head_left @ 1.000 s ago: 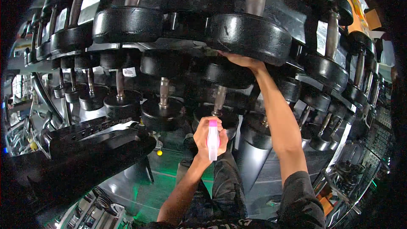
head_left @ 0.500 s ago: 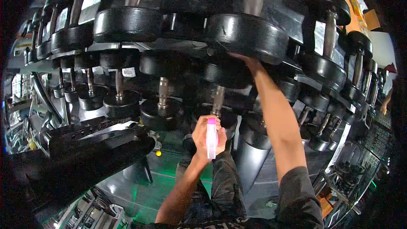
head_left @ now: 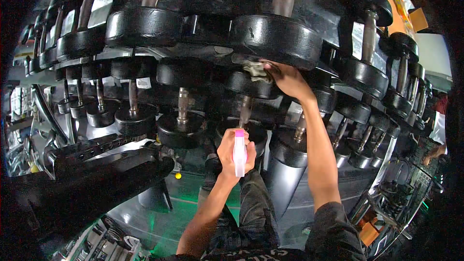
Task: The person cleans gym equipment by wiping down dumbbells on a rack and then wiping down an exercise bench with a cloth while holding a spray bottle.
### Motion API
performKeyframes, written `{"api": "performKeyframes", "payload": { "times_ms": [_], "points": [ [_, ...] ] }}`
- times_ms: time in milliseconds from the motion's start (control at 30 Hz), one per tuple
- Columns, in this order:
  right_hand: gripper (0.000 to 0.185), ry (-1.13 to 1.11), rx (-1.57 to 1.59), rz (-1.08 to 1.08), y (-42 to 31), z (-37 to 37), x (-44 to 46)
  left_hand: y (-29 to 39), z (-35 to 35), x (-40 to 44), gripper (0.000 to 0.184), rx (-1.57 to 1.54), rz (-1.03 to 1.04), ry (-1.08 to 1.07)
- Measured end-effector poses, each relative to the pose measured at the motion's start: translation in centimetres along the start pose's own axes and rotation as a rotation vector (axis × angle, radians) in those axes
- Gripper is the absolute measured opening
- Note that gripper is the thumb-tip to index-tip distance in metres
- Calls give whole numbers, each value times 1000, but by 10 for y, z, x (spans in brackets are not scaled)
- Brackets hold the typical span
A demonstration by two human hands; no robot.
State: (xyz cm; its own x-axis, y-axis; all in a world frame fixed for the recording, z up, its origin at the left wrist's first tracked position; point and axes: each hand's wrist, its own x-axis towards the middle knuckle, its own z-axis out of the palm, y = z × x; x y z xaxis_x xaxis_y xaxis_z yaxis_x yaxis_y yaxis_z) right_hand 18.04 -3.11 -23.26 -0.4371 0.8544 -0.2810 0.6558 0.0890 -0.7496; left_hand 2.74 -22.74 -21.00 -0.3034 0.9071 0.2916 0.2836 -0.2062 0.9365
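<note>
A white spray bottle with a pink nozzle (head_left: 239, 152) is in my left hand (head_left: 225, 153), fingers wrapped around its neck. It is held low in front of the dumbbell rack, above my legs. My right hand (head_left: 294, 86) reaches forward and grips a crumpled pale cloth (head_left: 256, 70). The cloth lies against the far head of a lower-tier black dumbbell (head_left: 237, 84), just under the head of a larger upper-tier dumbbell (head_left: 278, 38). Part of the right hand's fingers is hidden by the dark gap and the cloth.
Several black dumbbells line both tiers, such as one on the left (head_left: 144, 26) and one on the right (head_left: 362, 75). A black padded bench (head_left: 96, 179) stands at lower left, with a small yellow ball (head_left: 178, 176) near it. Another person's arm (head_left: 435, 153) shows at far right.
My right hand has come out from beneath the upper dumbbell, and the cloth in it now shows. My left hand stays almost in place with the spray bottle.
</note>
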Motion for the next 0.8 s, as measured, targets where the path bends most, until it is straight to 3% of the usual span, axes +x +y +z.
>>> {"api": "performKeyframes", "payload": {
  "times_ms": [67,133,200,333,400,467,500,533,633,733,800],
  "points": [
    [32,54,-10,58,2,2,-15,0,-1,2,12,16,14,-5],
    [24,348,-19,-23,8,16,-32,-1,-3,-1,16,-3,-2,-20],
    [22,437,-29,-20,-4,30,-50,-1,-4,-2,21,-25,-18,-39],
    [29,761,116,175,21,79,-89,0,-5,3,17,-40,5,-45],
    [33,727,453,382,28,98,-110,1,-6,7,13,-47,14,-65],
    [37,448,1123,597,36,111,-129,1,-9,8,14,-40,20,-115],
    [39,386,1330,536,42,122,-129,-2,-10,6,14,-54,15,-120],
    [39,392,1331,537,48,125,-126,-2,-11,5,14,-57,15,-124],
    [42,394,1748,745,79,131,-93,-1,-15,7,12,-107,12,-164],
    [34,290,2046,362,115,152,-61,-6,-19,4,12,-126,92,-191],
    [27,549,1982,528,81,145,-42,-5,-23,-1,11,-167,71,-155]
  ]
}}
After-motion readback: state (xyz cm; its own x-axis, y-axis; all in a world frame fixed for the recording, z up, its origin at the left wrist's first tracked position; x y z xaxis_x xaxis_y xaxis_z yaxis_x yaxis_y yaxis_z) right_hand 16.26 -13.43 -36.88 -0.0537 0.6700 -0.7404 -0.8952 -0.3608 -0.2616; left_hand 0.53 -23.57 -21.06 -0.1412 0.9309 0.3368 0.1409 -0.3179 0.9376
